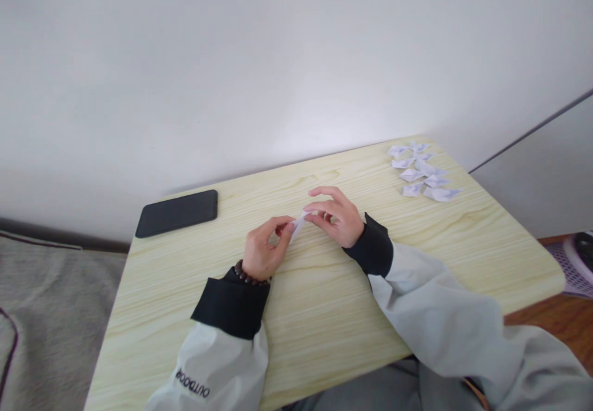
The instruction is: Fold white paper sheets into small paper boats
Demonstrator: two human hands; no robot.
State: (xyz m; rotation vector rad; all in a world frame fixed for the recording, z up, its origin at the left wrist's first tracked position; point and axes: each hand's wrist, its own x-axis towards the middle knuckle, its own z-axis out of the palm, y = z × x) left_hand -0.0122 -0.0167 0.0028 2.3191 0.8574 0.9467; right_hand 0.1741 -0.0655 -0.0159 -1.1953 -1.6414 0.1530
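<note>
A small folded piece of white paper [297,228] is held just above the middle of the table. My left hand [267,247] pinches its lower left part between thumb and fingers. On the other end, my right hand [337,218] has its thumb and a finger closed at the paper's upper tip, while its other fingers are lifted and bent. The paper is narrow and slanted, and the fingers hide part of its shape. Several folded white paper pieces [435,181] with pointed ends lie in rows at the table's far right corner.
A black smartphone [178,212] lies at the far left of the light wood-grain table [324,318]. The table's back edge runs along a white wall [278,59]. Grey fabric [69,312] is on the left, and a purple perforated basket [567,266] stands below on the right.
</note>
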